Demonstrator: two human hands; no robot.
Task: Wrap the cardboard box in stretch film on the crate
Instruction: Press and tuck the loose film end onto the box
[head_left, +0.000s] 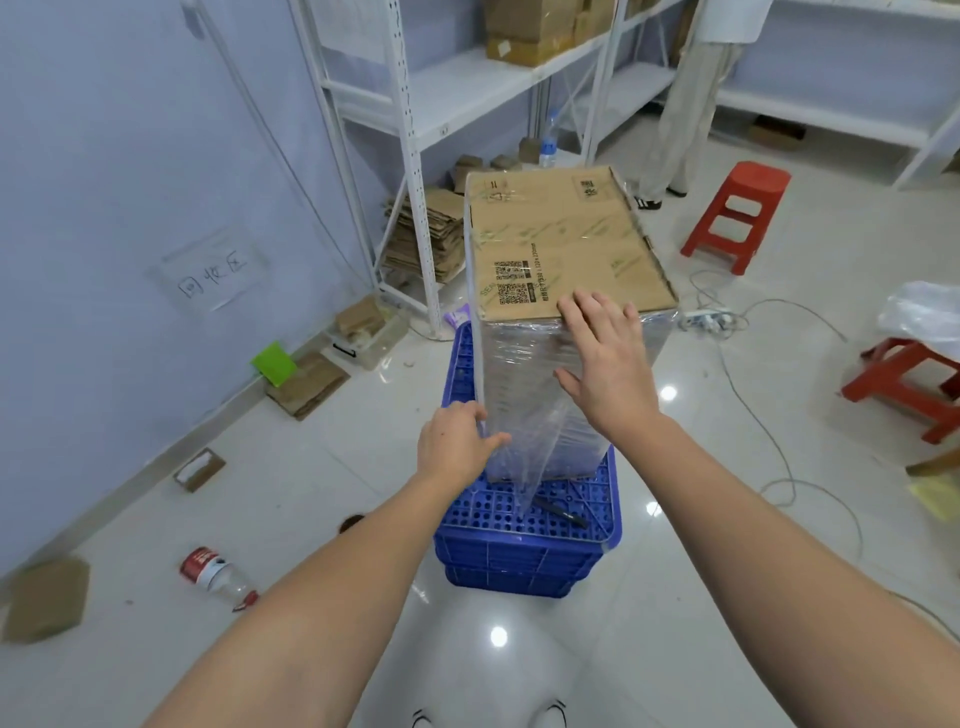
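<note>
Notably, my left hand (457, 441) was pinched on the stretch film (524, 395) at the near left vertical corner of the cardboard box (561, 234), low on that corner, thumb lying across the film. My right hand (605, 364) was spread flat, fingers apart, palm against the film-covered near face just under the box's top near edge, grasping nothing. I recorded film covering the box's sides, wrinkled, with a loose tail hanging from the near face down to the crate (524, 540). The box top was bare cardboard with printed codes showing. The box stood upright on the blue crate, toward its far end. A dark pen-like object (561, 512), type unconfirmed, lay on the crate top near the near right corner, beside the film tail. The crate sat on a pale tiled floor (337, 457). On the floor to the near left lay a plastic bottle (215, 574). A red stool (737, 213) stood beyond the box, to the right.
</note>
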